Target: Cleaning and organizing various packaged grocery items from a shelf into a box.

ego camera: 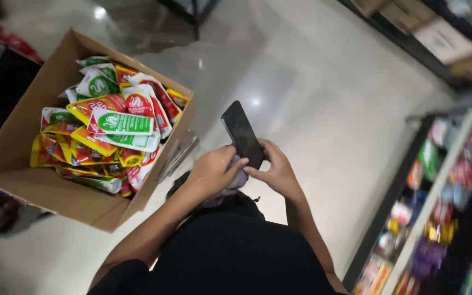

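Nearest the camera, above the person's black clothing (236, 257), the left hand (212, 172) and the right hand (276, 170) both hold a dark phone (241, 134), the left fingers curled around its lower edge and the right fingers closed on its lower right side, its dark screen tilted up over the pale glossy floor (312, 82). To the left stands an open cardboard box (39, 188) heaped with red, green and yellow sachets (110, 128). At the right edge, blurred shelves (438, 186) hold colourful packets.

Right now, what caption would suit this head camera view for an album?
Both hands, left and right, hold a dark phone beside a cardboard box of sachets.
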